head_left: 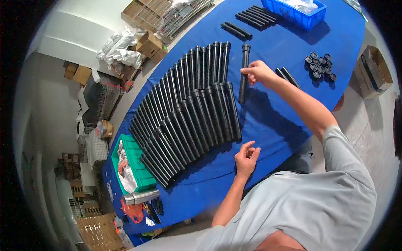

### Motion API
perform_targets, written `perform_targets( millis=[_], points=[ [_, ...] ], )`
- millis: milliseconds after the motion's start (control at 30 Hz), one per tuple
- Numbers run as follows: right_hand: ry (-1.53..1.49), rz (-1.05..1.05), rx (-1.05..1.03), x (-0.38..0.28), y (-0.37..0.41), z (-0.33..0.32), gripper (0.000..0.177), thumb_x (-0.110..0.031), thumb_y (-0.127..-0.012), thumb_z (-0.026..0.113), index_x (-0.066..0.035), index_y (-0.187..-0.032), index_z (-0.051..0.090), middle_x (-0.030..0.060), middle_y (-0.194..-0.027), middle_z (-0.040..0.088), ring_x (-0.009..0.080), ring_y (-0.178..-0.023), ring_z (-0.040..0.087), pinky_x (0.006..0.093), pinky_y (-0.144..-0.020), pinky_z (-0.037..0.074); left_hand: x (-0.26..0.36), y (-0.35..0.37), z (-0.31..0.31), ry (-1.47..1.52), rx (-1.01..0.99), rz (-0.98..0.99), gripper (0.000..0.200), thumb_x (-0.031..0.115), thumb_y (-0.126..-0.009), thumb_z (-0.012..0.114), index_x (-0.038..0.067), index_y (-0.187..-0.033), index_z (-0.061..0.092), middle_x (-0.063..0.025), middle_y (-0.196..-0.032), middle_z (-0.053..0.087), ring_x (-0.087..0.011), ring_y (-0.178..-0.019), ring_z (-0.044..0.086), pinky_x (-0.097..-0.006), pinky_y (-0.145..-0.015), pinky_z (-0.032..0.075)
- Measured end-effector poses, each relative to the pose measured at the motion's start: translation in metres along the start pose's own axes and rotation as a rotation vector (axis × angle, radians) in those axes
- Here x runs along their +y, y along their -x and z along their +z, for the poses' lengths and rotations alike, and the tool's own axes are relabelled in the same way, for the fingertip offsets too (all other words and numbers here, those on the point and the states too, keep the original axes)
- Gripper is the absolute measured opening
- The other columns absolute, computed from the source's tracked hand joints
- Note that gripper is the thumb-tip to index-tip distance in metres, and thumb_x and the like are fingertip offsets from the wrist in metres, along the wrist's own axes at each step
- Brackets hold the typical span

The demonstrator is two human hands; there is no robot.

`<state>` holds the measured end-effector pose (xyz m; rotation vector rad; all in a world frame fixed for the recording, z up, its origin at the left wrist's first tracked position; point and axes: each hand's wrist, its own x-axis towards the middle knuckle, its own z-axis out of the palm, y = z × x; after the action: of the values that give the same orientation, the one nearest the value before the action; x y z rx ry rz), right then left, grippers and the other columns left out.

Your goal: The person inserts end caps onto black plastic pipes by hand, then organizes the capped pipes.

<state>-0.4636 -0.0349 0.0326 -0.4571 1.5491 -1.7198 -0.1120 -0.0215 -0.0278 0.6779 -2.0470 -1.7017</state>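
Note:
My right hand (pixel 258 74) is closed around the middle of a black capped tube (pixel 244 90), which stands apart to the right of two long rows. Those rows of black capped tubes (pixel 197 121) lie side by side on the blue cloth. Below the rows, near the table's front edge, my left hand (pixel 246 160) holds nothing, its fingers apart and partly curled. Just right of my right hand lie a few uncapped black tubes (pixel 289 78), partly hidden by my forearm. Further right is a group of round black caps (pixel 320 66).
At the top are a blue bin (pixel 307 19) and short black tubes (pixel 256 17). A green crate (pixel 144 178), a metal flask (pixel 142 196) and a red plastic bag (pixel 133 211) lie at the left end. Cardboard boxes (pixel 372 73) stand on the floor.

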Motion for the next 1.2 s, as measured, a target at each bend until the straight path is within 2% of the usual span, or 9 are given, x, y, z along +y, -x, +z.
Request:
perform_targets(
  millis=[167,367,700,833,933,1033,1067,1167,1200],
  points=[
    [0.15,0.04,0.089,-0.002,-0.091,-0.013,0.028,-0.02,-0.085,0.079,0.003,-0.077,0.065,0.0078,-0.065,0.062,0.0174,-0.049,0.06,0.0338,-0.047,0.056,0.0,0.001,0.004,-0.128,0.049,0.083,0.027,0.011,-0.089,0.078,0.003,-0.113,0.067,-0.0022,-0.078,0.067,-0.0044,-0.064,0.056,-0.0221,-0.057,0.048],
    [0.374,0.084,0.218,0.003,-0.136,0.004,0.031,-0.021,-0.078,0.082,0.007,-0.077,0.068,0.0142,-0.07,0.069,0.0237,-0.057,0.07,0.0382,-0.05,0.061,0.003,0.0,0.002,-0.206,0.065,0.135,0.024,0.01,-0.087,0.079,0.004,-0.108,0.07,-0.003,-0.078,0.068,-0.007,-0.064,0.059,-0.0224,-0.057,0.048],
    [0.609,0.076,0.228,-0.001,-0.162,-0.004,0.03,-0.022,-0.079,0.081,0.006,-0.08,0.07,0.0154,-0.072,0.072,0.0253,-0.061,0.074,0.0365,-0.055,0.062,0.012,0.0,0.002,-0.202,0.059,0.148,0.022,0.01,-0.087,0.077,0.002,-0.107,0.07,-0.0039,-0.08,0.069,-0.0088,-0.067,0.063,-0.0227,-0.06,0.05],
    [0.562,0.072,0.17,-0.007,-0.149,0.014,0.029,-0.02,-0.081,0.081,0.007,-0.078,0.069,0.0168,-0.071,0.072,0.0256,-0.06,0.074,0.036,-0.053,0.062,0.015,-0.002,0.0,-0.217,0.053,0.168,0.021,0.01,-0.087,0.077,0.002,-0.106,0.07,-0.0044,-0.08,0.069,-0.0094,-0.067,0.064,-0.0229,-0.06,0.05],
    [0.464,0.129,0.159,-0.006,-0.143,0.013,0.034,-0.025,-0.082,0.081,0.007,-0.079,0.07,0.0191,-0.072,0.072,0.0289,-0.062,0.074,0.0396,-0.058,0.062,0.016,-0.001,0.002,-0.206,0.053,0.166,0.019,0.009,-0.087,0.077,0.002,-0.104,0.07,-0.0048,-0.08,0.069,-0.0097,-0.066,0.064,-0.0232,-0.059,0.05],
    [0.843,-0.074,0.141,-0.006,-0.144,0.016,0.041,-0.033,-0.085,0.079,0.007,-0.083,0.071,0.0194,-0.073,0.072,0.0349,-0.067,0.074,0.0439,-0.064,0.061,0.016,-0.002,0.002,-0.221,0.056,0.168,0.017,0.009,-0.087,0.077,0.002,-0.102,0.071,-0.0051,-0.08,0.069,-0.0099,-0.066,0.063,-0.0233,-0.059,0.05],
    [0.944,0.022,0.054,-0.009,-0.144,0.011,0.048,-0.043,-0.089,0.073,0.004,-0.096,0.072,0.0219,-0.09,0.074,0.0401,-0.086,0.074,0.0489,-0.078,0.059,0.016,-0.002,0.001,-0.231,0.052,0.165,0.016,0.008,-0.087,0.076,0.002,-0.102,0.071,-0.0052,-0.08,0.069,-0.01,-0.066,0.063,-0.0233,-0.059,0.05],
    [1.114,-0.15,0.166,-0.002,-0.145,0.006,0.055,-0.054,-0.092,0.066,0.001,-0.09,0.073,0.0201,-0.085,0.073,0.0344,-0.081,0.074,0.0482,-0.073,0.058,0.011,-0.001,0.001,-0.205,0.064,0.141,0.016,0.008,-0.087,0.076,0.002,-0.101,0.071,-0.0051,-0.081,0.069,-0.0101,-0.066,0.064,-0.0234,-0.058,0.05],
    [1.114,-0.183,0.222,-0.006,-0.143,0.004,0.055,-0.058,-0.093,0.061,-0.005,-0.092,0.074,0.019,-0.093,0.074,0.0377,-0.093,0.072,0.0521,-0.079,0.056,0.011,0.0,0.001,-0.206,0.061,0.132,0.016,0.008,-0.087,0.077,0.002,-0.101,0.071,-0.0052,-0.08,0.069,-0.0102,-0.066,0.064,-0.0236,-0.058,0.05]
  ],
)
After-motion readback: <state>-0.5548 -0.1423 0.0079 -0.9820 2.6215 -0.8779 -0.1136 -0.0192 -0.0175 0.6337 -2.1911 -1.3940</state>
